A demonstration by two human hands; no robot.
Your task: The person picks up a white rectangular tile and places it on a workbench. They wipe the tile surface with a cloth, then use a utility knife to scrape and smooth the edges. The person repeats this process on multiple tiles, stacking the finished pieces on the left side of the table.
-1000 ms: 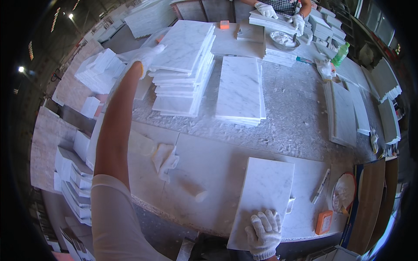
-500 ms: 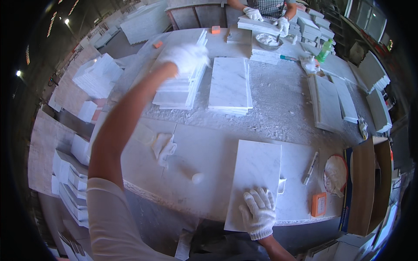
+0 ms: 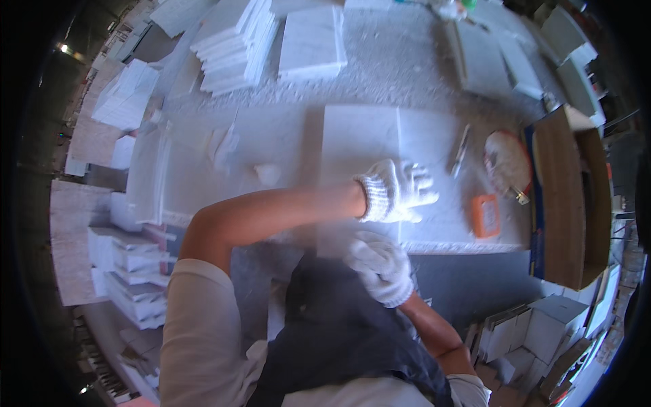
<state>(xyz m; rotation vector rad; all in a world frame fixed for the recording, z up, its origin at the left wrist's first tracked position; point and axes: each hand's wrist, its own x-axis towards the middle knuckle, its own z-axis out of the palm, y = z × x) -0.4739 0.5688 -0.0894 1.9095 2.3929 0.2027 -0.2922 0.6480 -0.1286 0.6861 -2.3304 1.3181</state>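
A white marble tile [image 3: 352, 142] lies on the near bench, its near end partly covered by my left forearm and hands. My left hand [image 3: 400, 191], in a white knitted glove, reaches across to the tile's right edge. Its fingers are spread and point right; it holds nothing I can see. Just nearer to me, my gloved right hand [image 3: 383, 268] is at the tile's near edge with its fingers curled in. Blur hides what those fingers hold, if anything. To the right of my hands lie a marker pen [image 3: 460, 150] and an orange block [image 3: 486, 216].
Stacked tiles [image 3: 237, 51] and a shorter pile [image 3: 312, 44] stand beyond the bench. A round dish of white powder [image 3: 507, 161] sits beside an open cardboard box [image 3: 566, 197] on the right. A crumpled cloth [image 3: 222, 146] and a small white lump [image 3: 267, 173] lie left.
My left hand has come from the far tile stack to the near tile's right edge. My right hand, flat on the tile before, is now curled at its near edge. The view has tilted down.
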